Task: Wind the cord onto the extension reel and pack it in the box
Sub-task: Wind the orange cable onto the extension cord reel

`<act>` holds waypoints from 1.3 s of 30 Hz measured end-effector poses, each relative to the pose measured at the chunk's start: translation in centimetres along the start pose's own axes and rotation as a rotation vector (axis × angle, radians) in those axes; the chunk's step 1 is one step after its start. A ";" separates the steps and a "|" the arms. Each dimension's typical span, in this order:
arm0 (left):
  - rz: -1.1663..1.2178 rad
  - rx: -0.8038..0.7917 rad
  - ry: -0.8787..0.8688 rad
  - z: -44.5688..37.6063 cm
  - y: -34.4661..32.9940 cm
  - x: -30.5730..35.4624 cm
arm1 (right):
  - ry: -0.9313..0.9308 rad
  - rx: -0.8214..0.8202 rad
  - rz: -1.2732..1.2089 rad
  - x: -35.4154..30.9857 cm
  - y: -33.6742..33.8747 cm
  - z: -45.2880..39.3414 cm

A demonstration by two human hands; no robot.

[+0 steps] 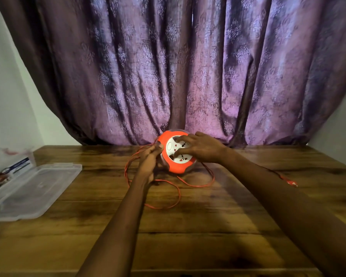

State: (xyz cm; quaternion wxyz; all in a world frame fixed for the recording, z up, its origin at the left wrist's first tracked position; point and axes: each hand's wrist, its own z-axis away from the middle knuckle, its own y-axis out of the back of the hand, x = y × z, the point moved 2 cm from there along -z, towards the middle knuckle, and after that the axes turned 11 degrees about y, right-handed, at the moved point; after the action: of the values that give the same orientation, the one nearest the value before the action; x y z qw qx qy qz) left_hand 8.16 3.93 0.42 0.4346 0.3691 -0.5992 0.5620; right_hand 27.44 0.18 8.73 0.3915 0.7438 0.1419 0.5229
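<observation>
Both forearms rise from the bottom edge toward the frame's centre, crossing a wooden table point(188, 246); the left hand point(148, 162) sits just left of centre, its fingers curled around and pinching the orange cord point(169, 204) beside the left rim of the extension reel point(177, 153). The right hand point(200, 149) lies over the reel's white socket face, fingers spread and bent down onto it, pressing or turning it; whether they hook into a recess cannot be told. The reel, orange-rimmed, stands tilted at centre, in front of a purple curtain point(188, 66). Loose cord loops on the table below and to either side of the reel; the plug point(292, 183) lies at middle right, well apart. The clear plastic box point(0, 156), blurred, sits at the left edge, its lid point(34, 188) lying beside it, well apart from the reel; packing is not yet begun. Judged as mid-winding: the left hand should feed the cord under light, even tension so that turns lie side by side; the right should steady and rotate the reel smoothly; slack loops ought to be watched for kinks or snagging before they reach the rim.
</observation>
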 end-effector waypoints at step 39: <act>-0.023 0.025 0.016 -0.5 0.0 -0.5 | 0.040 -0.131 -0.038 -0.4 1.1 0.0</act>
State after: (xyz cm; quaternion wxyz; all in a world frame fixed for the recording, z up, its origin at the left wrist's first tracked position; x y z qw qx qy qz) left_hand 8.33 4.41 -0.04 0.4411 0.3771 -0.5843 0.5673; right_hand 27.01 -0.78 9.30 0.4462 0.7032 0.1294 0.5383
